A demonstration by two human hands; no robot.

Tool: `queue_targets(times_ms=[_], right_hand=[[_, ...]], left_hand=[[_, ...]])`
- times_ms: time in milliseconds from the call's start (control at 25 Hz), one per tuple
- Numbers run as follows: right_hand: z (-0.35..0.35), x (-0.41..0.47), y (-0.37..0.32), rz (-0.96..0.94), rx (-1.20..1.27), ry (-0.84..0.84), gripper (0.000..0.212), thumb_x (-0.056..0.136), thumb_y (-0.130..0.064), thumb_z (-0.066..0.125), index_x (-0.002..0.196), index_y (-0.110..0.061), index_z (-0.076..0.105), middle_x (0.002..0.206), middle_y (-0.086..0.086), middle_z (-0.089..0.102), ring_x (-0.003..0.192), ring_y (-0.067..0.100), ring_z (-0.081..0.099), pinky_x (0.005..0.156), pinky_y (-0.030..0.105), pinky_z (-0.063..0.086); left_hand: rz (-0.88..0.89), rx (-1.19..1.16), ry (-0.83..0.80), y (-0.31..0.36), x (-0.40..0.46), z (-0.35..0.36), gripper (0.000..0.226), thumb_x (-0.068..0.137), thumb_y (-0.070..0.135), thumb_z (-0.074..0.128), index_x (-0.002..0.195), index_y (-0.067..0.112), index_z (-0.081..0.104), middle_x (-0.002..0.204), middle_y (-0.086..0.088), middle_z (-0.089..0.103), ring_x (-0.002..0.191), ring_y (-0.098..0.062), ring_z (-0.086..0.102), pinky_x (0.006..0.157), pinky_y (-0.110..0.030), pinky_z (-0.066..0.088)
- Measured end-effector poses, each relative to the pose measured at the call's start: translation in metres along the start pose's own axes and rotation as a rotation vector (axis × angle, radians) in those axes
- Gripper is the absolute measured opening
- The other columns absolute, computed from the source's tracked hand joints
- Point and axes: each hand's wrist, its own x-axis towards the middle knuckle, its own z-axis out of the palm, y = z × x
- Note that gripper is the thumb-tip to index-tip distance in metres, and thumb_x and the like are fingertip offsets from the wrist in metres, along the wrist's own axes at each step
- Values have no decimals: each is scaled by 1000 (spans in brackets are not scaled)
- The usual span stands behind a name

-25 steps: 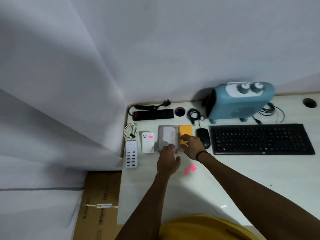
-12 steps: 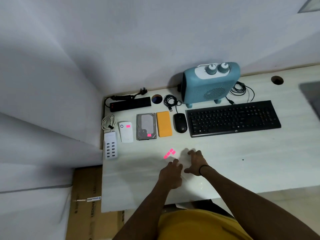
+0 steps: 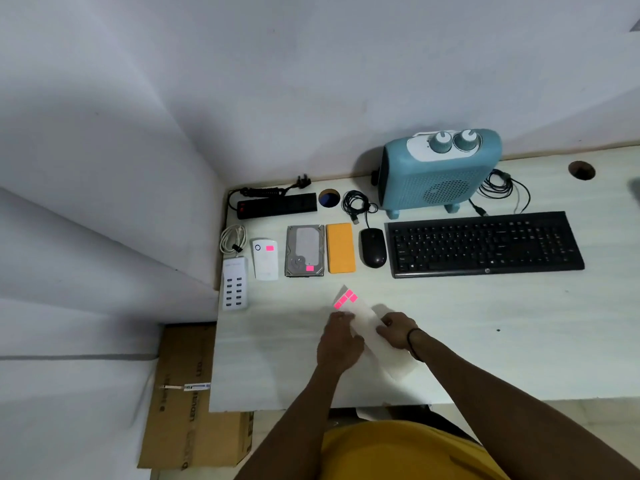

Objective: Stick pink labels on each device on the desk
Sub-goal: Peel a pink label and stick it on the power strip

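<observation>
Both hands rest on a white backing sheet (image 3: 367, 327) lying on the desk (image 3: 485, 341) just in front of the person. The left hand (image 3: 341, 342) lies on the sheet's left edge with fingers bent over it, and the right hand (image 3: 396, 330) has curled fingers on the sheet's right side; whether either truly pinches the paper cannot be told. The hands are close together but apart. A cluster of pink labels (image 3: 345, 299) sits at the sheet's far corner, just beyond the left fingertips. Farther beyond the hands runs a row of devices: to the far left a white multi-port charger (image 3: 235, 283), then a white adapter (image 3: 265, 259) bearing a pink label, a hard drive (image 3: 304, 250) with a pink label at its near corner, a bare orange power bank (image 3: 341, 248), a black mouse (image 3: 373, 251), and, off to the right, a black keyboard (image 3: 485, 244). Behind that row stand a black power strip (image 3: 277, 205) and a blue fan heater (image 3: 440, 171).
</observation>
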Motion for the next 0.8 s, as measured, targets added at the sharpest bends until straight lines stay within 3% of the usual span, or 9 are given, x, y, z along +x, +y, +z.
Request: queue_targets(times_ms=[80, 120, 200, 280, 360, 480, 560, 720, 800], right_hand=[[-7, 1, 1, -31, 227, -10, 11, 91, -24, 59, 98, -17, 65, 112, 10, 67, 96, 27, 64, 84, 37, 52], [-13, 0, -2, -63, 313, -26, 4, 91, -21, 60, 91, -18, 63, 105, 9, 67, 86, 25, 62, 77, 37, 52], [-24, -6, -10, -130, 375, -41, 6, 93, -20, 60, 86, -18, 61, 93, 7, 66, 75, 20, 57, 67, 31, 46], [-31, -9, -15, -187, 335, -15, 7, 92, -24, 60, 88, -19, 62, 86, 2, 67, 74, 19, 58, 66, 29, 46], [-35, -12, -20, -232, 225, 59, 10, 90, -28, 62, 96, -20, 62, 87, -2, 67, 80, 19, 62, 68, 26, 48], [-41, -18, -33, -408, 81, 397, 31, 86, -30, 72, 113, -20, 59, 101, -6, 61, 90, 16, 63, 77, 27, 51], [-49, -24, -45, -562, 91, 543, 33, 84, -28, 76, 114, -21, 64, 103, -7, 60, 87, 11, 62, 76, 24, 53], [-60, -25, -48, -640, 175, 567, 32, 78, -27, 82, 109, -19, 76, 100, -2, 70, 82, 11, 67, 77, 27, 59], [-62, -26, -45, -635, 180, 565, 31, 77, -26, 83, 106, -18, 78, 101, -1, 71, 83, 13, 67, 79, 26, 59]], left_hand=[[-294, -366, 162, 9, 6, -17, 71, 87, 30, 74, 148, 12, 44, 149, -8, 47, 135, -28, 49, 109, -38, 43], [-414, -620, 141, 12, 11, -26, 74, 87, 34, 76, 149, 12, 42, 148, -9, 49, 132, -30, 52, 106, -40, 46], [-498, -1031, 47, 22, 17, -42, 54, 91, 33, 73, 137, 11, 54, 137, -8, 62, 118, -29, 63, 95, -39, 53], [-429, -1092, 96, 29, 18, -48, 25, 93, 22, 71, 117, 14, 69, 118, -8, 74, 104, -24, 71, 86, -35, 58], [-366, -1106, 171, 40, 16, -50, 12, 93, 12, 71, 103, 15, 74, 105, -6, 78, 94, -22, 75, 77, -33, 61], [-321, -1101, 192, 55, 15, -56, 17, 91, 8, 73, 106, 14, 75, 100, -6, 79, 92, -26, 76, 80, -41, 63], [-296, -1121, 159, 61, 16, -60, 15, 91, 7, 72, 104, 13, 76, 100, -7, 79, 88, -25, 76, 83, -43, 62], [-226, -1176, 29, 71, 13, -63, 11, 94, 9, 69, 101, 11, 77, 90, -5, 75, 82, -23, 69, 76, -39, 56], [-193, -1164, -21, 74, 13, -63, 13, 97, 10, 66, 106, 11, 76, 96, -5, 78, 89, -23, 73, 84, -42, 57]])
